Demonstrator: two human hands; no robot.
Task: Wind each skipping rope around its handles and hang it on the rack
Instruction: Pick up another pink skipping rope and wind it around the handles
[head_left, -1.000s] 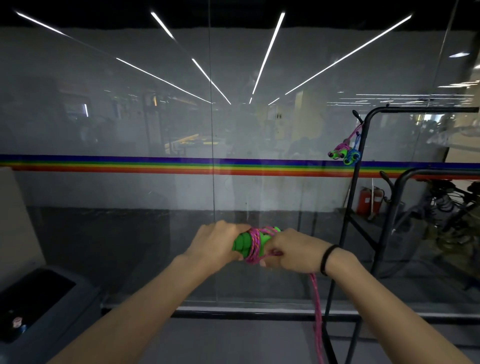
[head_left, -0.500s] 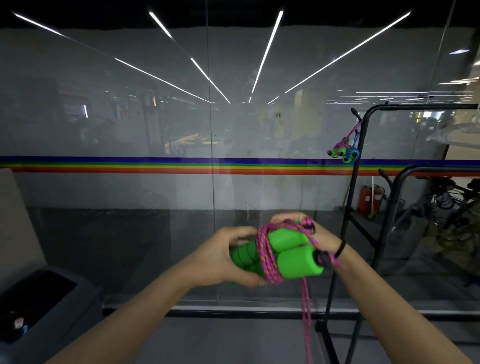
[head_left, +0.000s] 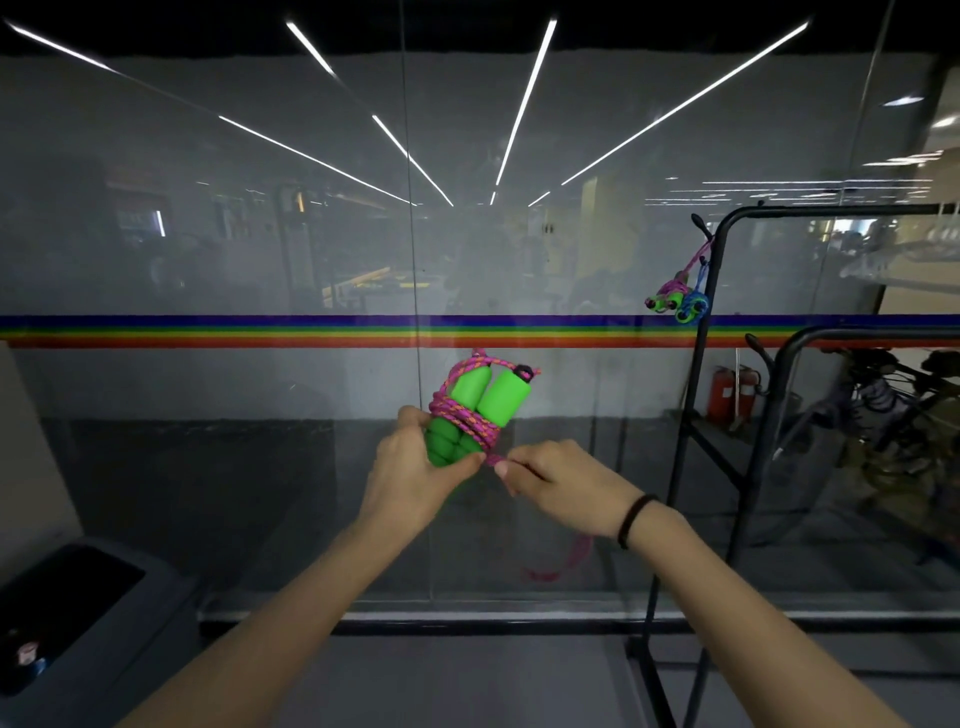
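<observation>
— Glass wall (head_left: 260, 249) ahead, rack (head_left: 710, 322) off to our right. Where's the rope?
— Right before us: our left hand (head_left: 410, 480) grips the green handles (head_left: 485, 408), pink rope (head_left: 466, 422) coiled round them.
— And our right hand (head_left: 558, 480)?
— Pinching the loose tail beside the coils. It looks soft and light, so we'd hold the squashy handles and pull snug.
</observation>
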